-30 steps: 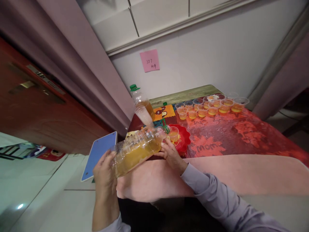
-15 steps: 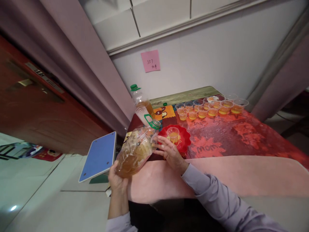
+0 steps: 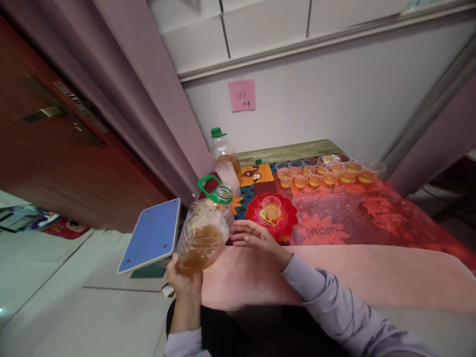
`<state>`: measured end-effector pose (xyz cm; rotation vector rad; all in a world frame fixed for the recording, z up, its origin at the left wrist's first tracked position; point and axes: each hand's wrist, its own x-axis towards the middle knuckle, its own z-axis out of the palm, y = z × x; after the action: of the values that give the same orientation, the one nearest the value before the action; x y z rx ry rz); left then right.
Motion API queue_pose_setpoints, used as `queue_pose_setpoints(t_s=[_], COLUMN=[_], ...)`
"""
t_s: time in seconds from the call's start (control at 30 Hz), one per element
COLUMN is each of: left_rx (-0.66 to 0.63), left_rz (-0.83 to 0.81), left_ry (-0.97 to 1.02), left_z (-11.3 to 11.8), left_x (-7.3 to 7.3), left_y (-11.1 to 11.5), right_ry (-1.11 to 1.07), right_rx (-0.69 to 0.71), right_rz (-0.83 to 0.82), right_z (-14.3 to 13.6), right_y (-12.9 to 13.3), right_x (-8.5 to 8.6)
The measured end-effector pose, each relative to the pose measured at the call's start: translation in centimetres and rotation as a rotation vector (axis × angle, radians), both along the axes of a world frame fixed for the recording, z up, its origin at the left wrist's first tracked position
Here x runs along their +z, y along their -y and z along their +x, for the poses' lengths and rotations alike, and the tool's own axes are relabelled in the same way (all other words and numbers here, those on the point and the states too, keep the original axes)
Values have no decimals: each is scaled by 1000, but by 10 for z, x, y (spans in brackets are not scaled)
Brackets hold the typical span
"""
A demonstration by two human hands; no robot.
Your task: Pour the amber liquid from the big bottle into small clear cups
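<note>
A large clear plastic bottle (image 3: 204, 238) of amber liquid leans to the right, its uncapped mouth upward and a green ring handle at its neck. My left hand (image 3: 183, 277) grips it low down at the base. My right hand (image 3: 260, 240) is at its right side with fingers stretched out; whether the fingertips touch the plastic I cannot tell. Just beyond that hand, a small clear cup (image 3: 271, 207) with a little yellow liquid stands on a red scalloped plate (image 3: 288, 225).
Several clear cups (image 3: 316, 176) with yellow liquid stand in rows at the back right. A second bottle (image 3: 225, 151) with a green cap stands behind a stack of cups (image 3: 227, 173). A green cap (image 3: 258, 161) lies nearby. Left of the table is a blue board (image 3: 152, 235).
The bottle has been tipped back more upright, its mouth moving left, away from the plate. My right hand has shifted slightly left and down with it. The view has turned a little.
</note>
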<state>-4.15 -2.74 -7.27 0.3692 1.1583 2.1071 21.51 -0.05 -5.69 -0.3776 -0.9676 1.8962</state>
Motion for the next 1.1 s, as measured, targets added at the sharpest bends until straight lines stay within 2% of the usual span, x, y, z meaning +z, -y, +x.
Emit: queue_pose_setpoints(t_s=[0.07,0.13,0.27,0.37,0.47,0.53,0.6,0.73,0.87,0.97,1.1], left_rx=[0,-6,-26,-30,-42,-54,-47,-39,-67,-63,-61], left_rz=[13,22,34,35,17,9,9,20,21,17,9], left_ry=[10,21,54,90,120,128,128,88,72,63,65], left_z=[-3,-5,-5,-3,-1,-1,-1,-1,1,3,6], left_x=[-3,-5,-8,-7,-4,-2,0,3,9,14,20], left_y=[-1,-2,-2,-1,-1,-1,-1,-2,-3,-2,0], right_ry=[82,183,458,805,1255,1486,1616,1636,1490,1367,1323], right_rx=[-58,-176,-556,-810,-834,-766,-716,-743,-848,-955,-1101], right_rz=[35,67,228,435,632,674,679,676,597,521,414], right_z=[2,12,54,89,107,106,101,91,99,124,186], right_y=[2,1,-20,-46,-66,-73,-76,-78,-81,-83,-80], right_x=[0,6,28,39,34,23,11,-1,4,14,25])
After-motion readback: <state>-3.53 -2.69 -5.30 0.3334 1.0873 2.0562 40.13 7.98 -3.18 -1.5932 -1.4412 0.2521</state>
